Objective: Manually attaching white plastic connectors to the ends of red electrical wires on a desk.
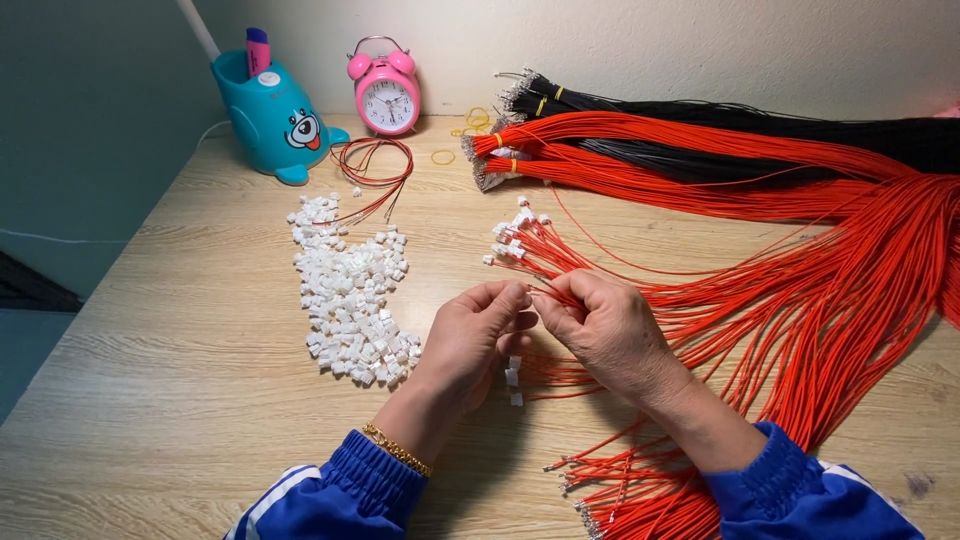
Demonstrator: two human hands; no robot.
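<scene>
Red wire (548, 290) pinched between left hand (470, 340) and right hand (605, 330) fingertips at table centre, long axis running right. White connectors (350, 300) heaped left. Far: pink alarm clock (385, 95), teal pen holder (268, 115).

Thin red wire (556, 290) pinched between both hands' fingertips, small white connector (522, 292) at its tip (barely visible)

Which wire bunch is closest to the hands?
The loose red wires fanned under the right hand. The tied red and black bundles lie farther back by the wall.
</scene>
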